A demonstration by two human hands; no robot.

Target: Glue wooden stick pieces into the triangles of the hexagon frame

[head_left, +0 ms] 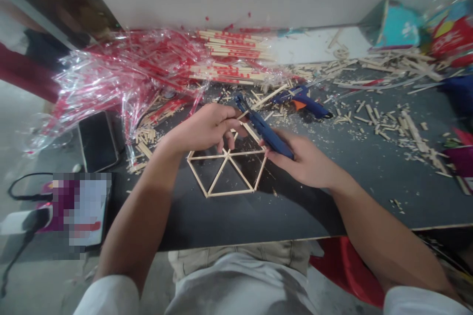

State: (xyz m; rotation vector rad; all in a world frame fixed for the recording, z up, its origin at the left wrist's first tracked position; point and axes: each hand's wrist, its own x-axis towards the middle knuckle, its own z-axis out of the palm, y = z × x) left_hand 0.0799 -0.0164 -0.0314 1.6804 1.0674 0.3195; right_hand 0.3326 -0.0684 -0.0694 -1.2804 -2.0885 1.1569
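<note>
A hexagonal frame of pale wooden sticks (231,192) with spokes meeting at its middle lies on the dark table. My right hand (301,160) is wrapped round the handle of a blue tool (271,137), held slantwise above the frame's right side. Over the frame's upper left is my left hand (218,128), its thumb and forefinger pinched near the tool's far end on what looks like a thin stick (243,115). The other fingers of that hand curl above the frame and hide part of it.
Behind lie red-and-clear plastic wrappers (148,64), bundled sticks (236,49) and a blue glue gun (312,104). Cut stick pieces (373,115) litter the right. A phone (98,140) and a plugged-in power strip (44,206) are at the left. The table edge (258,241) is nearest me.
</note>
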